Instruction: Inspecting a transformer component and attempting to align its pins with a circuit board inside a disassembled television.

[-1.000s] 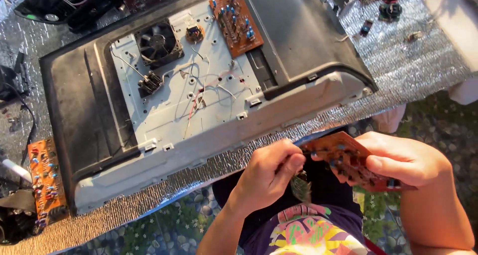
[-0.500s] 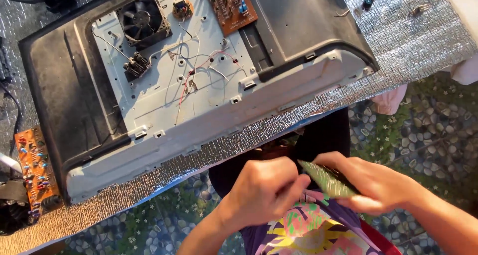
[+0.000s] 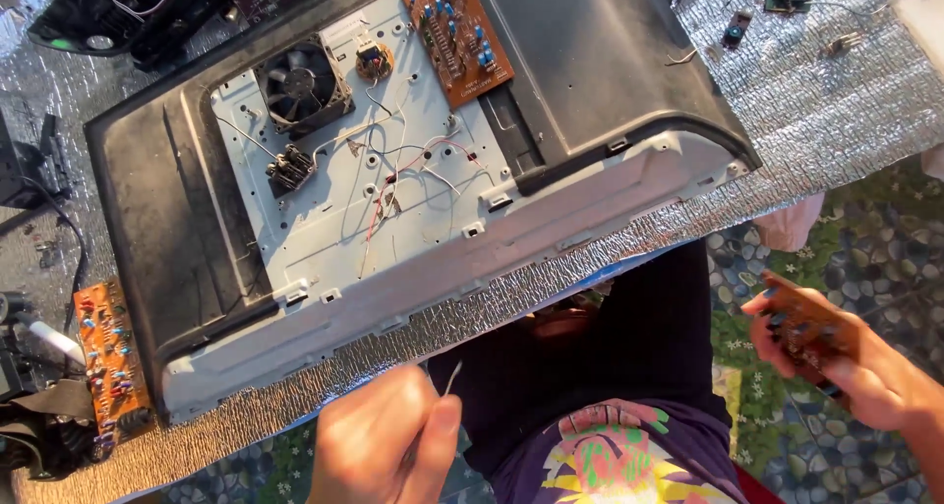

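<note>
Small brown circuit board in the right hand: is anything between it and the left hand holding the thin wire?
Only the person's dark-clothed lap lies below the gap. The small brown circuit board in the right hand and the thin wire pinched by the left hand are apart, with nothing visible between.

Open room between left hand [image 3: 388, 443] and right hand [image 3: 836, 356]; opened casing [image 3: 393, 199] close ahead.

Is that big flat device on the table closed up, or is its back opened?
Opened. The device lies face down with its inner metal plate bare, showing a fan, loose wires and a brown circuit board.
</note>
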